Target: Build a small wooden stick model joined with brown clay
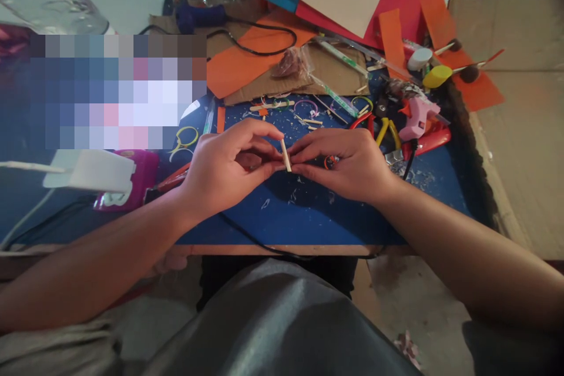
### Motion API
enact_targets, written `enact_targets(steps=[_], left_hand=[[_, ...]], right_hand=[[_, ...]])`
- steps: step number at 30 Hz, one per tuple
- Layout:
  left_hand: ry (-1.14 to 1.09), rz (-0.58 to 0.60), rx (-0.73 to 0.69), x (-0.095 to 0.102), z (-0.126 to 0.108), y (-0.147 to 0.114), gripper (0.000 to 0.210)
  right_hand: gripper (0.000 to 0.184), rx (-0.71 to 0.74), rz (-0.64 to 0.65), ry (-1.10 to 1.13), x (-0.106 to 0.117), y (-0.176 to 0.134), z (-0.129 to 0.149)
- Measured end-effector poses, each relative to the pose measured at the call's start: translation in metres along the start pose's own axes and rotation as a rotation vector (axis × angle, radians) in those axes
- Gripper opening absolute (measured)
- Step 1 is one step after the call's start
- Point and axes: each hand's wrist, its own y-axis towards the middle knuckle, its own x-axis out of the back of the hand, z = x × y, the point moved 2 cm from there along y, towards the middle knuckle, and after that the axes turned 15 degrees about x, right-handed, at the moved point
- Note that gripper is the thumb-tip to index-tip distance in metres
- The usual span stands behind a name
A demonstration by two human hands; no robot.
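Observation:
A short pale wooden stick stands tilted between the fingertips of both hands, above the front middle of the blue tabletop. My left hand is closed in a pinch, with fingertips on the stick from the left. From the other side, my right hand pinches with its thumb and fingers at the stick; whether a second small piece sits in its grip is hidden. Just beyond my right fingers lies a small orange ring. Loose stick pieces are scattered past the hands.
At right lie a pink glue gun and yellow-handled pliers. A white charger sits in a magenta socket block at left. Orange sheets and cardboard cover the back. A black cable crosses the front edge.

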Motion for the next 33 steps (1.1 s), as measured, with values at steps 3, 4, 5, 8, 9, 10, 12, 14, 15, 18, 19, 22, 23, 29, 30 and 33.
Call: enact_targets(steps=[3,4,5,8,9,10,12,14,15,18,19,22,23,29,30,33], left_hand=[[-0.017,0.01,0.004,-0.0001,0.0005,0.0,0.035],[-0.016,0.012,0.009,-0.0001,0.0006,0.0,0.036],[-0.01,0.011,0.014,0.0,0.0007,0.0001,0.036],[0.017,-0.003,0.016,0.0005,0.0007,0.0003,0.036],[0.024,-0.006,0.007,0.0006,0.0007,0.0003,0.035],[0.032,-0.007,-0.005,0.0005,0.0007,0.0003,0.034],[0.055,-0.017,-0.032,0.0002,0.0008,0.0002,0.032],[0.083,-0.036,-0.061,-0.0004,0.0012,-0.0001,0.031],[0.095,-0.045,-0.073,-0.0006,0.0014,-0.0002,0.031],[0.113,-0.055,-0.105,-0.0013,0.0017,-0.0005,0.032],[0.116,-0.055,-0.112,-0.0014,0.0017,-0.0006,0.032],[0.118,-0.053,-0.117,-0.001,0.0012,-0.0004,0.032],[0.116,-0.05,-0.116,-0.0008,0.001,-0.0003,0.033],[0.115,-0.045,-0.109,-0.0008,0.0007,0.0003,0.033],[0.12,-0.05,-0.108,-0.0009,0.0009,0.0003,0.033],[0.138,-0.066,-0.099,-0.0013,0.0017,0.0003,0.033]], right_hand=[[0.008,-0.086,-0.021,0.018,0.0008,-0.0007,0.0015],[0.013,-0.111,-0.031,0.026,0.0014,-0.0011,0.0019],[0.018,-0.124,-0.038,0.034,0.002,-0.0015,0.002],[0.03,-0.102,-0.022,0.024,0.0032,-0.0015,0.001],[0.03,-0.078,-0.005,0.003,0.0032,-0.0011,0.0002],[0.029,-0.05,0.014,-0.021,0.0029,-0.0005,-0.0008],[0.021,0.008,0.052,-0.061,0.0016,0.0008,-0.0023],[0.013,0.042,0.074,-0.084,-0.0002,0.0022,-0.0031],[0.011,0.045,0.078,-0.089,-0.001,0.0028,-0.0031],[0.01,0.032,0.08,-0.088,-0.0024,0.0043,-0.0018],[0.01,0.026,0.085,-0.085,-0.0024,0.0045,-0.0013],[0.012,0.014,0.1,-0.076,-0.0015,0.0037,-0.0014],[0.016,0.011,0.103,-0.076,-0.0009,0.003,-0.002],[0.024,0.004,0.125,-0.09,-0.0005,0.0016,-0.0059],[0.018,0.001,0.133,-0.088,-0.0012,0.0022,-0.0058],[0.011,-0.008,0.142,-0.081,-0.0038,0.0045,-0.0052]])
